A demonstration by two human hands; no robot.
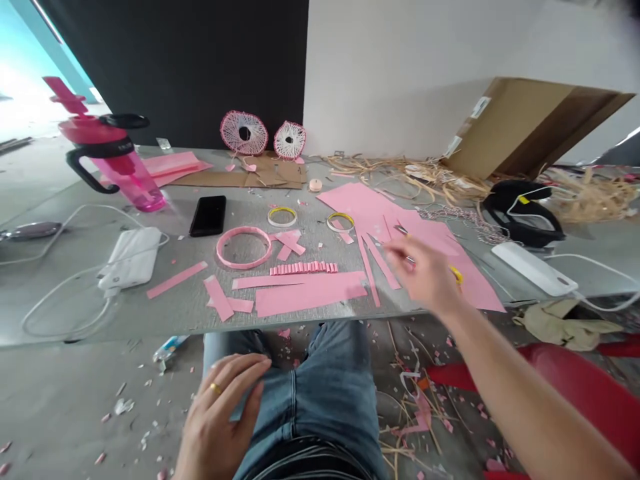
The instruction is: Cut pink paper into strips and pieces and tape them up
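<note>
Pink paper covers this tabletop (100,320), and all the action is on the right! The right hand (417,273) is a blur above the big pink sheet (360,207), its fingers loosely spread, right beside a pair of yellow-handled scissors (456,275). Is it gripping them? Can't call it from here: the blur hides any contact. Long cut strips (367,267) fan from the sheet's near edge, at that hand's 9 o'clock, and the scissors sit at its 3 o'clock. Over to the left hand (215,417), well away from the paper, below the tabletop's edge: it rests open on the jeans (330,373), holding nothing, a gold ring (215,388) on one finger. Further along at 9 o'clock from the right hand, there's a pleated pink strip (303,268), and beyond it a pink hoop (243,247) lying flat. Two yellow-lined rings (282,217) sit up around 10 o'clock, and way back, two lacy pink-rimmed discs (244,133) stand against the dark wall. What a spread!
</note>
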